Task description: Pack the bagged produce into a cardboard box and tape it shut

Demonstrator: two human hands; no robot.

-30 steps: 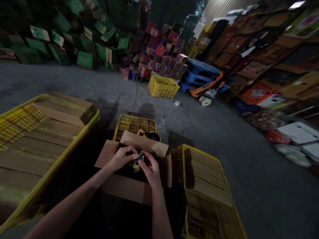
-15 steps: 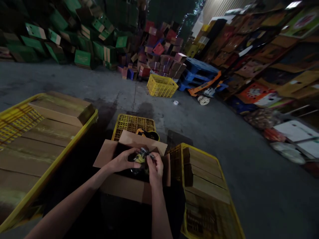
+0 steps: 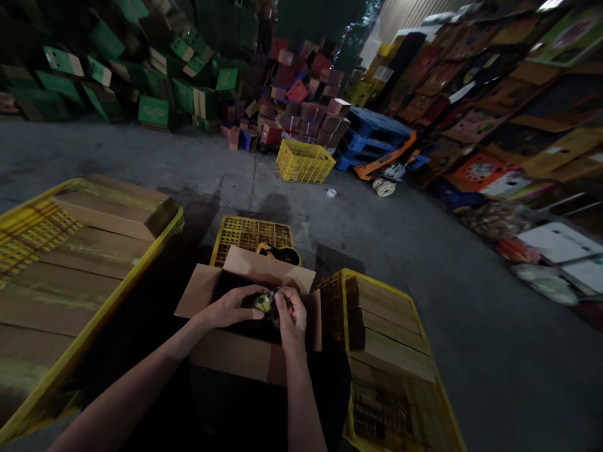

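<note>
Between my hands is a yellow-green item in shiny clear plastic wrap point(image 3: 264, 302), too dark and small to name its contents. My left hand point(image 3: 238, 306) curves round its left side, thumb below and fingers above. On its right, my right hand point(image 3: 291, 312) pinches the plastic with thumb and fingertips. Both hands are over the mouth of an open cardboard box point(image 3: 235, 356), whose flaps stand spread. The box's inside is dark, and what lies in it is hidden. Just behind the box, a tape dispenser point(image 3: 282, 253) with an orange part rests on an upturned yellow crate point(image 3: 252, 232).
A large yellow crate point(image 3: 101, 314) of cardboard boxes stands at the left, and another yellow crate point(image 3: 419, 307) of boxes at the right. Farther off are a yellow basket point(image 3: 305, 164), blue pallets point(image 3: 372, 129), an orange pallet jack point(image 3: 389, 163) and piled green cartons point(image 3: 154, 112).
The crumpled plastic that stuck up between my hands is now pressed down against the item. My right fingers have shifted slightly left; the whole view has moved a little.
</note>
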